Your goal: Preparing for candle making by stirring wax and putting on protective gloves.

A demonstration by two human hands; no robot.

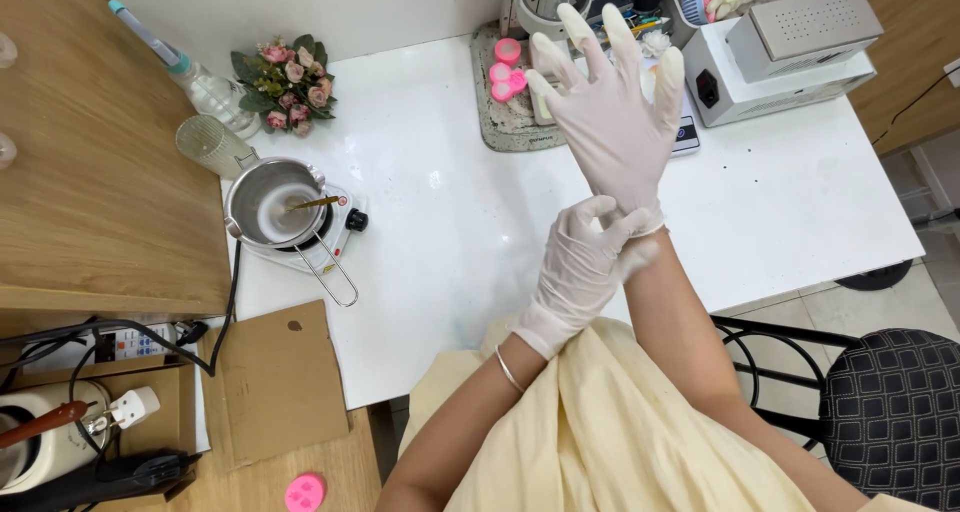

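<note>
Pinching with thumb and fingers, the left hand [580, 262], already in a thin white disposable glove, has its grip closed on the cuff of the white latex glove [612, 122] that covers the right hand [618, 127]. That cuff sits at the right wrist, just above the bare forearm. The right hand grasps nothing: its fingers are spread wide and point upward, away from the person, held in the air over the far part of the white worktop [450, 222]. A thin silver bangle [508, 370] circles the left wrist, and a pale yellow garment [620, 432] covers the lap below both arms.

To the left on the worktop, a small steel melting pot with a wire handle [275, 207] stands on a white electric hotplate [335, 234]. Near it are a ribbed clear glass [212, 145] and a little bunch of pink artificial roses [290, 82]. Behind the raised hand lie pink round moulds [507, 77] on a grey mat [505, 117], and a white box-shaped appliance [770, 67] stands further right. A black patterned chair [890, 412] stands at the lower right, a brown cardboard flap [280, 382] at the lower left.
</note>
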